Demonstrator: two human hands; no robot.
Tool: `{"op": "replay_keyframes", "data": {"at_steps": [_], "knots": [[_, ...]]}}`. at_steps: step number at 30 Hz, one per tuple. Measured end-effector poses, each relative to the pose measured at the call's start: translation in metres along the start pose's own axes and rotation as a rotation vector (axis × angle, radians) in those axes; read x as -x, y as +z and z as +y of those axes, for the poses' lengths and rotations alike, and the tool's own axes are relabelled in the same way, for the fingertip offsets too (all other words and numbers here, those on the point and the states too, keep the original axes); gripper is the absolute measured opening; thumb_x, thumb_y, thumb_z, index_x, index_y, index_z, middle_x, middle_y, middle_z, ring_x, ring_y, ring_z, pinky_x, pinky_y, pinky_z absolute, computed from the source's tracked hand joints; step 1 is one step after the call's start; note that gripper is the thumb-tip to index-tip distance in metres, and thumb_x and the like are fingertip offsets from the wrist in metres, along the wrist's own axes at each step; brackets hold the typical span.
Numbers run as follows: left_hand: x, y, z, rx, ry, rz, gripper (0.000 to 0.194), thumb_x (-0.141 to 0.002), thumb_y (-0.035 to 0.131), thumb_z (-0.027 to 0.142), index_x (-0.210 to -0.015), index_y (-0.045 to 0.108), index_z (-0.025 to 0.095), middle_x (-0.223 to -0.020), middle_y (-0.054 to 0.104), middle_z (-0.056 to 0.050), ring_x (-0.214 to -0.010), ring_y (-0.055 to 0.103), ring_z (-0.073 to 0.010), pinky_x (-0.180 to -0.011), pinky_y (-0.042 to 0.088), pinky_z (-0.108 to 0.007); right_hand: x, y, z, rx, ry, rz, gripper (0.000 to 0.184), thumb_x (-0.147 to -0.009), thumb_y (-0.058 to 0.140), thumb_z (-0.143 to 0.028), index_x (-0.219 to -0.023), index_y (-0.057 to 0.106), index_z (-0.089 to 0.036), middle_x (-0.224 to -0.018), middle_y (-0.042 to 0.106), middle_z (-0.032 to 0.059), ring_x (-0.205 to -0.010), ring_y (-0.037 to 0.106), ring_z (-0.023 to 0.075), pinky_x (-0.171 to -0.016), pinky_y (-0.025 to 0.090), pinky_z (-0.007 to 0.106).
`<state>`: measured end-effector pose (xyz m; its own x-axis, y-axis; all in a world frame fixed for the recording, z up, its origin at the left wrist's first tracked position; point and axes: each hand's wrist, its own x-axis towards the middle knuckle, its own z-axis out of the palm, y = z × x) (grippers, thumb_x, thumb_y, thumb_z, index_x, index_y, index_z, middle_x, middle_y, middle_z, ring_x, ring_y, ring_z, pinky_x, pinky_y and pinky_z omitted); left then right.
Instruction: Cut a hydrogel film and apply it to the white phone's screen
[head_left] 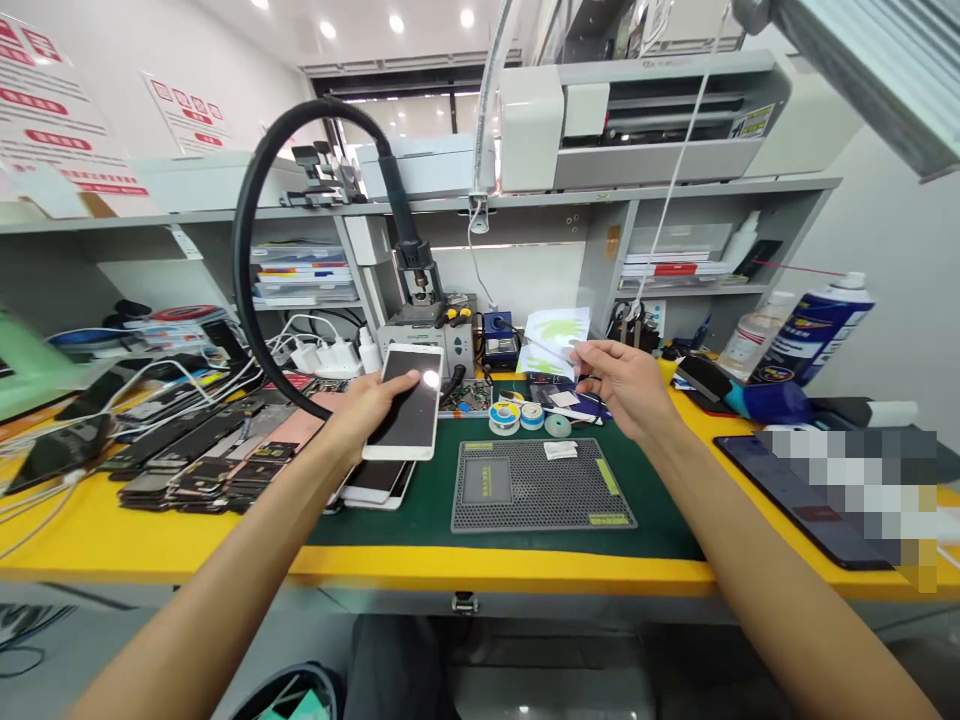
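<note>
My left hand is closed around a white-framed smartphone, thumb lying across its dark screen, which reflects a bright spot of light. Held up over the back of the mat, a thin white sheet with green print is pinched at its right edge between thumb and fingers of my right hand. Beneath the held phone, more white phones lie stacked on the green mat. Between my forearms lies a grey perforated pad with a small white packet on it.
Several dark phone parts are piled on the left. A black hose arches behind my left hand. Small spools stand behind the pad. To the right are a blue spray can and a dark tablet. A bin sits below the yellow table edge.
</note>
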<state>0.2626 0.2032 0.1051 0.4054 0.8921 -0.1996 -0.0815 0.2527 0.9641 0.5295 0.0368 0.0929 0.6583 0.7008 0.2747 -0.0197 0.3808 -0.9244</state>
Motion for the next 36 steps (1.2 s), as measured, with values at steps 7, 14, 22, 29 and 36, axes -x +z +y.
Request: {"op": "replay_keyframes", "data": {"at_steps": [7, 14, 22, 29, 36], "knots": [[0.051, -0.071, 0.034, -0.037, 0.048, 0.179, 0.021, -0.083, 0.06, 0.008, -0.102, 0.067, 0.013, -0.074, 0.078, -0.011, -0.059, 0.075, -0.0262, -0.054, 0.065, -0.038, 0.004, 0.004, 0.001, -0.047, 0.025, -0.019, 0.035, -0.059, 0.099, -0.035, -0.076, 0.077, -0.014, -0.079, 0.07, 0.0064, -0.068, 0.06, 0.0137, -0.047, 0.055, 0.02], [0.08, -0.062, -0.017, -0.462, -0.014, -0.024, 0.035, -0.068, 0.081, 0.016, -0.1, 0.067, 0.016, -0.082, 0.078, -0.009, -0.075, 0.076, -0.03, -0.065, 0.062, -0.036, 0.01, 0.011, 0.003, -0.058, 0.048, -0.06, 0.037, -0.059, 0.1, -0.035, -0.079, 0.078, -0.012, -0.08, 0.071, 0.0074, -0.068, 0.061, 0.0137, -0.046, 0.056, 0.019], [0.038, -0.022, -0.056, -0.742, 0.171, -0.004, 0.045, -0.071, 0.079, 0.022, -0.111, 0.061, 0.018, -0.08, 0.072, -0.001, -0.088, 0.072, -0.0304, -0.072, 0.052, -0.034, 0.001, 0.006, 0.015, -0.051, 0.061, -0.064, 0.039, -0.059, 0.1, -0.036, -0.075, 0.073, -0.014, -0.071, 0.067, 0.0043, -0.063, 0.063, 0.0142, -0.043, 0.056, 0.02], [0.025, 0.001, -0.08, -0.907, 0.226, -0.082, 0.04, -0.087, 0.063, 0.03, -0.123, 0.057, 0.014, -0.097, 0.078, -0.009, -0.094, 0.075, -0.0283, -0.08, 0.056, -0.036, -0.001, 0.002, 0.013, -0.087, 0.049, -0.053, 0.03, -0.065, 0.096, -0.03, -0.078, 0.075, -0.013, -0.076, 0.069, 0.0054, -0.064, 0.064, 0.0137, -0.045, 0.057, 0.02], [0.026, 0.009, -0.072, -1.382, 0.342, -0.028, 0.048, -0.091, 0.058, 0.038, -0.127, 0.057, 0.006, -0.088, 0.078, -0.019, -0.085, 0.076, -0.0395, -0.077, 0.056, -0.048, 0.0, 0.004, 0.01, -0.093, 0.055, -0.035, 0.025, -0.067, 0.093, -0.025, -0.077, 0.075, -0.012, -0.074, 0.068, 0.0053, -0.064, 0.064, 0.0138, -0.043, 0.055, 0.019]]}}
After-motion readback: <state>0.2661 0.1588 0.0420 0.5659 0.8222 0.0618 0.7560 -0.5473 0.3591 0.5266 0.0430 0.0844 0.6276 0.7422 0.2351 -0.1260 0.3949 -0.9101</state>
